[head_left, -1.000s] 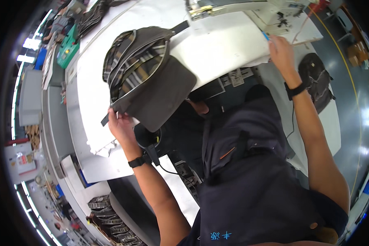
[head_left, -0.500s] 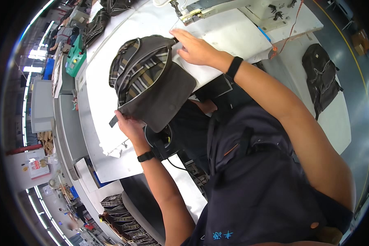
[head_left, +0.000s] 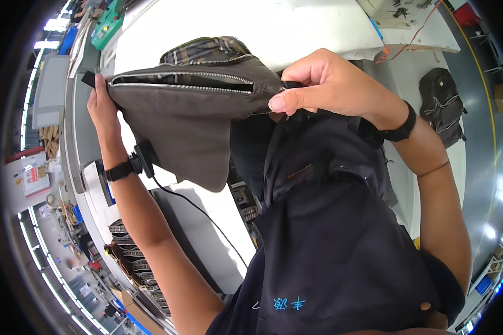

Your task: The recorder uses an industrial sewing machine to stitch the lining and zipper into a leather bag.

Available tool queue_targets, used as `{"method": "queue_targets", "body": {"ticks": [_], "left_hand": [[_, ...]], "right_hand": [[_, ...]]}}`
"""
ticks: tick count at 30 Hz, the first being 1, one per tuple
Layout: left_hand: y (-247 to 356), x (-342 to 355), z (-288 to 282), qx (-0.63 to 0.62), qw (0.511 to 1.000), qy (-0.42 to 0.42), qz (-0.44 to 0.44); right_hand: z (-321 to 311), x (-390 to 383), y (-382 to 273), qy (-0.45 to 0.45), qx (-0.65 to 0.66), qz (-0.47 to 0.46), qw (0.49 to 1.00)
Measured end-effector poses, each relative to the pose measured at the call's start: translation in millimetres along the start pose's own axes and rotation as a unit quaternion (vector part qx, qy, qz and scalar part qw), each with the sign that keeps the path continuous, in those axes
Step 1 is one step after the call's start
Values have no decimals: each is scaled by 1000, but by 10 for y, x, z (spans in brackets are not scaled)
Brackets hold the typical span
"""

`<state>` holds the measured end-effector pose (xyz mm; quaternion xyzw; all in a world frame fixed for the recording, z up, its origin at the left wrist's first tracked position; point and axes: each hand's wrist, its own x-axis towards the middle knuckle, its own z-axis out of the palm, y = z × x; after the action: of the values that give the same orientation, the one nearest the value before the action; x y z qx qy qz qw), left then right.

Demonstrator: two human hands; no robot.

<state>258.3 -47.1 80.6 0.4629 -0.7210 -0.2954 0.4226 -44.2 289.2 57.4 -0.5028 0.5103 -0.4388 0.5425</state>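
Observation:
Stretched between my hands is a dark brown-grey fabric bag point(head_left: 193, 114) with plaid lining. A metal zipper point(head_left: 179, 87) along its upper side gapes in a long slit. Below it a plain flap point(head_left: 190, 156) hangs down toward my lap. My left hand point(head_left: 103, 109) is closed on the bag's left end, near a short black strap point(head_left: 88, 79). At the right end, my right hand point(head_left: 324, 84) pinches the corner between thumb and fingers, beside a black tab. A plaid-lined pocket point(head_left: 207, 51) bulges behind the zipper.
Behind the bag lies a white work table point(head_left: 302, 28), with part of a sewing machine base point(head_left: 394, 14) at far right. A similar dark bag point(head_left: 441, 100) rests on a pale surface to the right. Several plaid pieces point(head_left: 134, 257) are stacked at lower left, near a black cable point(head_left: 201, 209).
The bag has come nearer and turned, so its zipper side now faces me. My left hand has moved up and left; my right hand has moved nearer and right.

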Motion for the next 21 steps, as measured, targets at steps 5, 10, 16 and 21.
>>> {"method": "queue_targets", "body": {"ticks": [5,10,16,21], "left_hand": [[33,14,90,-27,999,-28,11],[90,14,237,-5,999,-42,-1],[102,203,389,34,996,-69,-45],[59,292,506,59,992,-104,-52]], "right_hand": [[123,-136,148,44,54,-15,997],[124,-213,249,54,55,8,997],[78,-226,360,43,254,69,964],[62,-193,396,28,338,55,939]]}}
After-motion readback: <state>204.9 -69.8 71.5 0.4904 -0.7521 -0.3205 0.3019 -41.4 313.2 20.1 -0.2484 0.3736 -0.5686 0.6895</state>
